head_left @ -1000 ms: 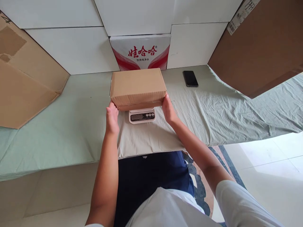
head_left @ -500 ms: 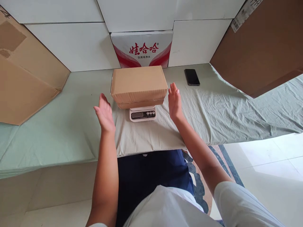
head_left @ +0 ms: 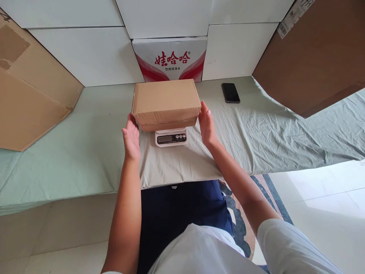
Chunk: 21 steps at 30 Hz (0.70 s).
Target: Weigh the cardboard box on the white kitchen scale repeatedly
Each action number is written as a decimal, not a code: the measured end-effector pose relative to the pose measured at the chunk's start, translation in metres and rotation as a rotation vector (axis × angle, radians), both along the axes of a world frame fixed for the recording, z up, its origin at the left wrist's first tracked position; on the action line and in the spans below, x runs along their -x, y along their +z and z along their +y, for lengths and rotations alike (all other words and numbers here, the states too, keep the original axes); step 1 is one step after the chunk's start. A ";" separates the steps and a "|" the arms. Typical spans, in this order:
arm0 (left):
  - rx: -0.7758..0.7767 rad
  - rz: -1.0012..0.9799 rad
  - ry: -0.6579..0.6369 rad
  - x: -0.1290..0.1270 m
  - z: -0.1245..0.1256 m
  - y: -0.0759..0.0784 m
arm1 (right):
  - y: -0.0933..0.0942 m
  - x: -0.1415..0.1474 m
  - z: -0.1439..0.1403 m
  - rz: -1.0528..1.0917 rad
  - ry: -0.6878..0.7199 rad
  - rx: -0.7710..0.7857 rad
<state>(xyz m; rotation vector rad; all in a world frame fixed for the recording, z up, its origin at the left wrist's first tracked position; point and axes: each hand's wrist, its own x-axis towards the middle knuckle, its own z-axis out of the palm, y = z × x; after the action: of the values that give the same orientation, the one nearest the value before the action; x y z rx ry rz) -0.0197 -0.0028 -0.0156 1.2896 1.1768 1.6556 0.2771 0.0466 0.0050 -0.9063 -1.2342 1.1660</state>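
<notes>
One closed, brown, rectangular cardboard box (head_left: 167,99) sits on one white plastic digital scale (head_left: 171,144) with a dark display panel, set between the front and back edges of a tabletop (head_left: 94,152) covered in pale green cloth. Two hands flank the box, neither gripping: the left hand (head_left: 131,139) is open by its left side, the right hand (head_left: 207,123) open by its right side, palms turned inward; whether the fingertips touch it, I cannot tell. One black rectangular smartphone (head_left: 230,93) lies near the back edge, right of the box. Two large brown cardboard panels (head_left: 37,99) stand toward the left and right ends. Along the back edge are five plain white panels (head_left: 85,57) and one white-and-red printed carton (head_left: 172,47). The contents of box and carton are hidden.
</notes>
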 end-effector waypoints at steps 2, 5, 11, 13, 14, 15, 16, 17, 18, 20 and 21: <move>0.011 -0.004 -0.011 -0.004 0.000 0.001 | 0.001 0.004 -0.003 -0.027 0.011 -0.029; 0.008 0.002 -0.024 -0.010 0.001 0.004 | 0.003 0.012 -0.009 -0.065 0.032 -0.081; -0.051 0.013 -0.017 -0.020 -0.004 0.011 | 0.009 0.022 -0.017 -0.007 0.098 -0.132; -0.044 0.019 -0.003 -0.022 -0.004 0.011 | 0.011 0.023 -0.018 -0.004 0.107 -0.105; -0.041 0.026 -0.001 -0.022 -0.004 0.012 | 0.012 0.023 -0.019 -0.002 0.104 -0.091; -0.039 0.032 -0.001 -0.021 -0.004 0.013 | 0.013 0.023 -0.020 0.001 0.099 -0.079; -0.040 0.035 -0.003 -0.021 -0.003 0.015 | 0.014 0.024 -0.021 0.002 0.094 -0.072; -0.044 0.032 -0.006 -0.020 -0.001 0.017 | 0.016 0.024 -0.021 -0.001 0.089 -0.071; -0.050 0.026 -0.010 -0.018 0.001 0.020 | 0.018 0.025 -0.020 -0.008 0.087 -0.075; -0.069 0.015 -0.026 -0.014 0.009 0.028 | 0.023 0.027 -0.014 -0.021 0.092 -0.099; -0.080 0.010 -0.041 -0.011 0.015 0.032 | 0.026 0.028 -0.008 -0.024 0.095 -0.116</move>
<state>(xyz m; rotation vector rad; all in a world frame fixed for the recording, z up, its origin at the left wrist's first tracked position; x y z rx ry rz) -0.0089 0.0124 0.0165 1.3636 1.0926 1.6837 0.2490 0.0387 0.0312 -0.7837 -1.3625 1.1486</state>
